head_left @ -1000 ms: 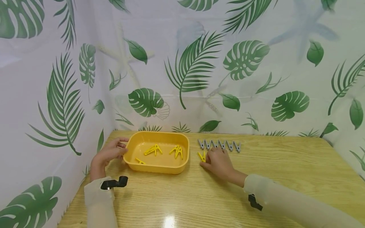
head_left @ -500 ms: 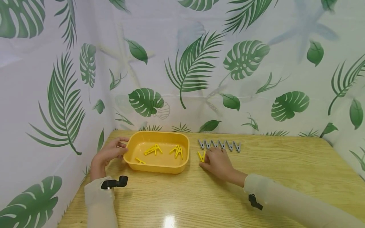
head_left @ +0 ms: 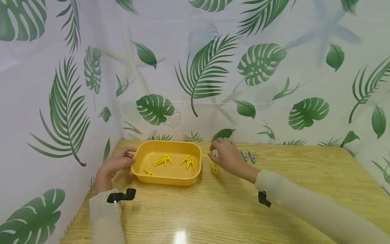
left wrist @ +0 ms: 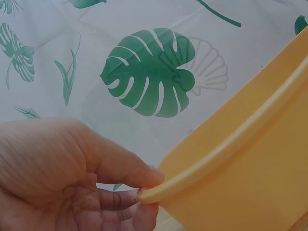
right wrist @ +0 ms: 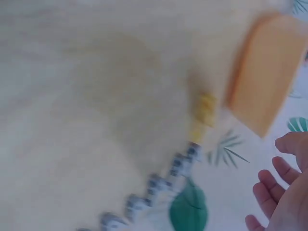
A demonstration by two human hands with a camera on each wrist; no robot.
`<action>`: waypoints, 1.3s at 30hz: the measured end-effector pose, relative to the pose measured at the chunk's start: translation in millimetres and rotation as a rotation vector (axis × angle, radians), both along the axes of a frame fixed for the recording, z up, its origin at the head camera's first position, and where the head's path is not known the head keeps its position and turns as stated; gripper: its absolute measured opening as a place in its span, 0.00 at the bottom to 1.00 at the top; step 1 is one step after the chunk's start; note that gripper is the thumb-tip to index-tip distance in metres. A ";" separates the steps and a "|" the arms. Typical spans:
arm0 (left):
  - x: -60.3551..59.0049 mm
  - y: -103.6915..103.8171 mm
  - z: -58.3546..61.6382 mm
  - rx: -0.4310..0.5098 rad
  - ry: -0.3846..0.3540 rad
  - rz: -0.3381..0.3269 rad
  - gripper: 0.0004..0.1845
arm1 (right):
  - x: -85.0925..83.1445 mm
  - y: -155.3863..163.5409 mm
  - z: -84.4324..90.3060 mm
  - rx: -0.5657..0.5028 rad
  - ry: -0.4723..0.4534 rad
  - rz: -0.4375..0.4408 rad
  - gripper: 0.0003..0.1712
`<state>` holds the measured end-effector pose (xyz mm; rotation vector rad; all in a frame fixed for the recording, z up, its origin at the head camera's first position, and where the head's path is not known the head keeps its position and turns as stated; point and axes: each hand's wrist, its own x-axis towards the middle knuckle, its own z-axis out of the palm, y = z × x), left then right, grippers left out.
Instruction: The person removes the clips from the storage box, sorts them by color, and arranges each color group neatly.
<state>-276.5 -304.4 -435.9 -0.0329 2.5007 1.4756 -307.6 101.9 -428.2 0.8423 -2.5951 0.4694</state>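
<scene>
A yellow tray (head_left: 166, 180) sits at the table's left with several yellow clothespins (head_left: 163, 160) in it. My left hand (head_left: 117, 163) grips its left rim, thumb (left wrist: 120, 166) on top and fingers underneath the tray (left wrist: 240, 159). One yellow clothespin (head_left: 214, 168) lies on the table just right of the tray. My right hand (head_left: 226, 156) hovers above it and over the left end of a row of grey clothespins (head_left: 248, 156). In the blurred right wrist view the fingers (right wrist: 284, 192) are spread and hold nothing, with the yellow clothespin (right wrist: 204, 113) and grey row (right wrist: 154, 185) below.
The wooden table (head_left: 304, 176) is walled by a leaf-print curtain (head_left: 198, 74) at the back and left. A black strap (head_left: 122, 196) is on my left wrist and another (head_left: 263, 199) on my right.
My right hand has lifted off the yellow clothespin on the table and moved up and back over the grey row. The left hand and tray have not moved.
</scene>
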 end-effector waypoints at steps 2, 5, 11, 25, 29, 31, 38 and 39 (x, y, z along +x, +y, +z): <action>0.4 -0.4 -0.1 0.007 0.000 -0.002 0.30 | -4.8 -8.0 9.3 -0.002 -0.014 0.033 0.09; 0.6 -0.6 -0.3 0.013 0.003 -0.007 0.30 | -11.9 -20.1 18.8 0.020 -0.036 0.102 0.09; 0.8 -0.4 -0.4 0.012 0.009 -0.001 0.29 | -20.7 -43.5 24.8 0.233 -0.072 0.235 0.11; -3.3 -2.9 -5.4 -0.012 -0.007 0.026 0.30 | -33.5 -80.7 17.8 0.694 -0.014 0.258 0.08; -3.4 -2.9 -4.4 -0.007 -0.012 0.026 0.30 | -38.6 -86.8 11.3 0.708 -0.078 0.247 0.07; -3.4 -3.1 -4.1 -0.004 -0.013 0.023 0.31 | -40.7 -89.2 8.6 0.703 -0.105 0.246 0.07; -2.7 -3.8 -3.4 0.003 -0.009 0.012 0.31 | -45.0 -93.7 3.5 0.704 -0.147 0.245 0.09; -2.6 -4.1 -3.3 0.005 -0.010 0.010 0.31 | -45.3 -93.9 2.9 0.707 -0.147 0.246 0.09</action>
